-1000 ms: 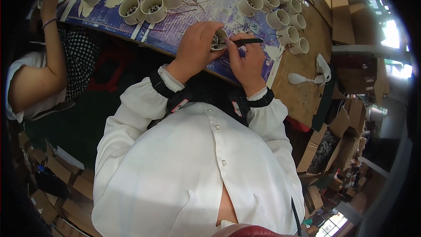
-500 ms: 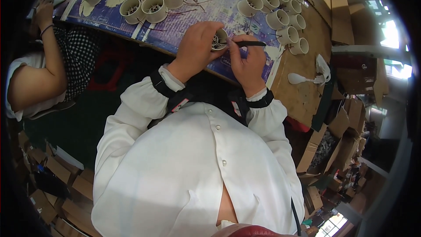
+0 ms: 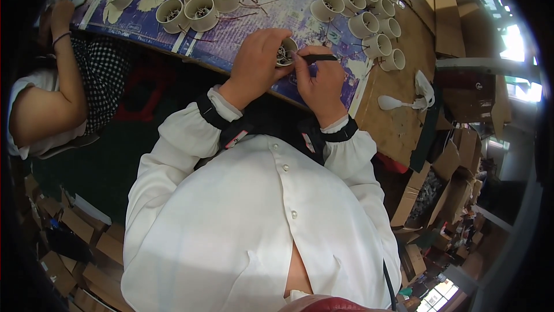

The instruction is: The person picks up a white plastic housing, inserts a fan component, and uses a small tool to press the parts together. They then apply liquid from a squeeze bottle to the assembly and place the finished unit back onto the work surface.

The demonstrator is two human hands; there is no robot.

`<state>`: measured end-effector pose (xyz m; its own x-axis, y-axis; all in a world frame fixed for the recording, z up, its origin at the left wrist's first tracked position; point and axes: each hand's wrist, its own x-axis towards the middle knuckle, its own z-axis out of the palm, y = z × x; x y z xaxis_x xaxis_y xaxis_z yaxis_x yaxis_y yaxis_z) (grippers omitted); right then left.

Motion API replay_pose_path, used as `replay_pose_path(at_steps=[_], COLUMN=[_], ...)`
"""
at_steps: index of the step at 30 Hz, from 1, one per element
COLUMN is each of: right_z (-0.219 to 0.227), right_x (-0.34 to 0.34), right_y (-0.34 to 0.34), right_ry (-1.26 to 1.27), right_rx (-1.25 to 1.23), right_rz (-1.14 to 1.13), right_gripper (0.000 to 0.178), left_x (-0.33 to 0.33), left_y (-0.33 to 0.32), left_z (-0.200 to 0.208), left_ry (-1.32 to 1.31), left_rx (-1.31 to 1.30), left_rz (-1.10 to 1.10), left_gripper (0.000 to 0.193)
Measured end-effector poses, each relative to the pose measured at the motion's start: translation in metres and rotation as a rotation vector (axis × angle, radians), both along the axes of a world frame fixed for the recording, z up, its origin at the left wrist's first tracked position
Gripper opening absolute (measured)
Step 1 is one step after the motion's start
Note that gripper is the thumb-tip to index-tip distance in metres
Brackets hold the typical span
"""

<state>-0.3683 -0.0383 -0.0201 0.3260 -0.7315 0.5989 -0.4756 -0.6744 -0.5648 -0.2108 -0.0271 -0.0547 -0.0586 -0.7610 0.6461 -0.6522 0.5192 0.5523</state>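
Close above the table's near edge, my left hand (image 3: 257, 65) is wrapped round a small cream cup (image 3: 291, 58) and keeps it tilted, opening toward me. Dark and pale bits and thin wire-like strands show inside it. My right hand (image 3: 321, 84) pinches a slim black tweezers-like tool (image 3: 318, 57) between thumb and fingers. The tool's back end points right, and its tip is at the cup's opening, partly hidden by my fingers. Whatever the tip touches is too small to make out.
Several similar cups (image 3: 201, 15) with dark contents and thin reddish wires stand at the back left. More cups (image 3: 377, 46) line the right side. A white plastic spoon (image 3: 389, 102) lies on the bare board. To the left sits another person (image 3: 69, 64). Cardboard boxes (image 3: 459, 156) crowd the right.
My right hand and the black tool have shifted slightly left, the fingertips now closer to the cup's rim. My left hand and the cup stay nearly in place.
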Motion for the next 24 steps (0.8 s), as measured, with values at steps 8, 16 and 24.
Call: replay_pose_path(at_steps=[8, 16, 24], right_z=[-0.0025, -0.0045, -0.0046], right_x=[-0.0021, -0.0008, -0.0008], right_y=[0.0001, -0.0026, -0.0027], right_ry=[-0.072, -0.065, -0.051], right_rx=[0.025, 0.001, 0.002], right_rz=[-0.007, 0.002, 0.004], right_gripper=[0.009, 0.01, 0.011], left_x=[-0.0011, 0.0001, -0.0003], left_y=[0.0003, -0.0001, 0.0002], left_z=[-0.0005, -0.0027, -0.002], left_ry=[0.004, -0.004, -0.006], left_rx=[0.003, 0.015, 0.023], left_rz=[0.006, 0.016, 0.02], left_gripper=[0.061, 0.061, 0.061])
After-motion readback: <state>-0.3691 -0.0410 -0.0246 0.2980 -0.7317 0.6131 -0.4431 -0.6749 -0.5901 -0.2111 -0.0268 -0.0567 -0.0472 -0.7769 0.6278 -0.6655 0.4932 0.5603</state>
